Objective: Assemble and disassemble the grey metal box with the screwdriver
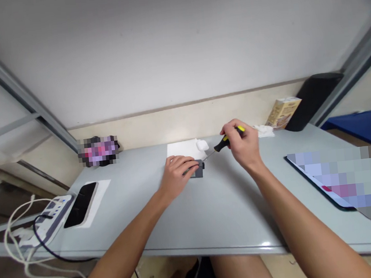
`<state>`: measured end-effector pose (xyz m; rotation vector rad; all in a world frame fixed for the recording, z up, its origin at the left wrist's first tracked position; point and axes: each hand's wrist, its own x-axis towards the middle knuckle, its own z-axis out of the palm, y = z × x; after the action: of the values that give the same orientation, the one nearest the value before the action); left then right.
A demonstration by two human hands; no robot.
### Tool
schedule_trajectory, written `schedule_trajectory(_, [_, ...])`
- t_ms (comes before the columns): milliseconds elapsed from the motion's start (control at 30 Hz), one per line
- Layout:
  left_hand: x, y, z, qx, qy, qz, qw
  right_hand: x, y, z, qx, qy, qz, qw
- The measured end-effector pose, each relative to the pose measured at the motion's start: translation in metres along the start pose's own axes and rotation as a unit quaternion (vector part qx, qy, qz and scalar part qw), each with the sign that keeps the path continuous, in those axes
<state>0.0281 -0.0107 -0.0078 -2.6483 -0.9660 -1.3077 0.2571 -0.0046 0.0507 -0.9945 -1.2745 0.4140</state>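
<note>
My right hand (243,146) is wrapped round the black and yellow handle of a screwdriver (221,144). Its thin metal shaft slants down to the left, and the tip meets the upper right part of a small dark grey box-like device (199,171). Whether the tip sits in a screw is too small to tell. Over the device's left side lies my left hand (177,171), fingers and thumb closed on it against the table. Those fingers hide much of the device. Just behind are a white sheet of paper (180,149) and a small white rounded case (202,144).
On the left of the grey table (213,215) lie a black phone (81,204) and a power strip (52,217) with tangled cables. At the right are a tablet-like screen (322,182), a crumpled tissue (264,131), a carton (284,113) and a black cylinder (314,99).
</note>
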Motion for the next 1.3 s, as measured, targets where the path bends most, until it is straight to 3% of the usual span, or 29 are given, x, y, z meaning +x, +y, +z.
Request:
schedule_trajectory(200, [0.002, -0.001, -0.001, 0.01, -0.011, 0.01, 1.0, -0.007, -0.014, 0.012, 0.023, -0.042, -0.066, 0.997])
schedule_trajectory(367, [0.003, -0.001, -0.002, 0.028, -0.026, 0.014, 0.999, -0.005, -0.013, 0.008, 0.128, -0.153, -0.015, 0.98])
schedule_trajectory(433, [0.003, -0.002, -0.002, 0.032, -0.026, 0.024, 0.999, -0.001, -0.008, 0.005, 0.161, -0.16, 0.003, 0.974])
schedule_trajectory(667, [0.004, -0.003, -0.006, 0.042, -0.047, 0.038, 0.997, 0.005, 0.01, 0.007, 0.186, -0.088, 0.056, 0.977])
schedule_trajectory(867, [0.005, -0.003, -0.008, 0.044, -0.064, 0.038, 0.996, 0.004, 0.032, 0.013, 0.085, -0.007, 0.134, 0.987])
schedule_trajectory(1100, [0.001, -0.006, -0.011, 0.001, -0.079, 0.02, 0.997, 0.004, 0.055, 0.013, 0.18, 0.019, 0.281, 0.942])
schedule_trajectory(1200, [0.001, -0.009, -0.016, -0.032, -0.049, 0.002, 0.998, 0.003, 0.061, 0.012, 0.19, 0.041, 0.311, 0.93])
schedule_trajectory(1300, [0.004, -0.019, -0.023, -0.03, 0.025, -0.042, 0.998, 0.0, 0.064, 0.014, 0.141, 0.05, 0.297, 0.943])
